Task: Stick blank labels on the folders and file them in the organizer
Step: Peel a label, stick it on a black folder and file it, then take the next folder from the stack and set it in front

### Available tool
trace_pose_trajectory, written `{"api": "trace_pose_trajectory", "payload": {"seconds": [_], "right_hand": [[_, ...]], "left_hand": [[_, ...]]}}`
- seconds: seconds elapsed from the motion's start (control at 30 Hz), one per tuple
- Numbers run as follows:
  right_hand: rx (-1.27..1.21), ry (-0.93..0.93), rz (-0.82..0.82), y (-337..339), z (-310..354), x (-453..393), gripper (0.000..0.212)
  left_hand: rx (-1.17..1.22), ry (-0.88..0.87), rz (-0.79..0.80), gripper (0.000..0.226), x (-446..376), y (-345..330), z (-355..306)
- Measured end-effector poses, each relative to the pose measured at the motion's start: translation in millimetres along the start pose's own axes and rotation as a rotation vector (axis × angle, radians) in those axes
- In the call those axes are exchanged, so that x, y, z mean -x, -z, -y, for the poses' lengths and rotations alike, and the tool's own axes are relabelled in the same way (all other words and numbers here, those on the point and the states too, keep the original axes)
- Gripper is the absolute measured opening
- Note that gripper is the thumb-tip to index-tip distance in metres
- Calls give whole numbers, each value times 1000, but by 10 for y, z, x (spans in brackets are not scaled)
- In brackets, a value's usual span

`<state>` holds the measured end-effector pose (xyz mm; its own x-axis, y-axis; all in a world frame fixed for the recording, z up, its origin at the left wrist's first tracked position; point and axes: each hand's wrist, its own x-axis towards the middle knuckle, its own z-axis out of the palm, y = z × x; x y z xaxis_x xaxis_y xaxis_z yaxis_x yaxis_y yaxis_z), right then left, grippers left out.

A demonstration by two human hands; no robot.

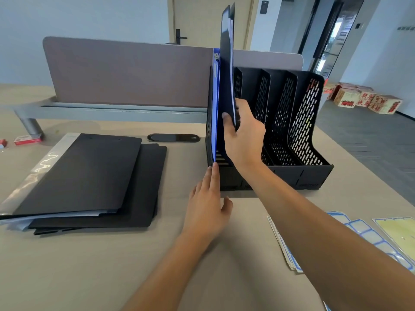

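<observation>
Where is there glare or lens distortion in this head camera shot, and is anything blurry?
Head view: glare streaks the clear plastic cover at the left of the stacked black folders; wide-angle bending curves the desk divider and splays the organizer; the label sheets near the right edge look soft; light is even, with only faint shadows under both hands.

No readable text anywhere: red print on the cardboard boxes (363, 101) on the floor is too blurred, mark on the organizer (308, 185) base illegible, small tab on the blue folder (216, 56) unclear, label sheets (368, 236) on the bench blank
</observation>
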<state>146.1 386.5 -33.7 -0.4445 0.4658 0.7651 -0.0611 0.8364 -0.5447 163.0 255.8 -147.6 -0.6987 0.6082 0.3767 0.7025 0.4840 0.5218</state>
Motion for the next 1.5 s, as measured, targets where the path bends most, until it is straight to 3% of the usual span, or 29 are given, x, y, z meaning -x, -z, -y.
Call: {"api": "trace_pose_trajectory", "payload": {"seconds": [0.37,0.7,0.93,1.03,1.17,1.3,1.5], "right_hand": [[-22,-49,128,43,-8,-53,40],[-52,-225,316,46,-273,320,38],[-104,-257,512,140,-258,377,58],[-75,-283,502,178,-226,383,62],[-35,-265,480,289,-139,434,59],[47,-212,481,421,3,536,59],[145,-17,494,575,351,748,52]], "left_hand": [[42,32,37,94,-2,9,6],[77,47,53,96,10,42,8],[68,43,41,93,14,35,27],[38,45,46,91,33,60,29],[-26,60,57,85,77,87,36],[-281,33,33,73,106,128,54],[-419,176,28,46,316,545,172]]}}
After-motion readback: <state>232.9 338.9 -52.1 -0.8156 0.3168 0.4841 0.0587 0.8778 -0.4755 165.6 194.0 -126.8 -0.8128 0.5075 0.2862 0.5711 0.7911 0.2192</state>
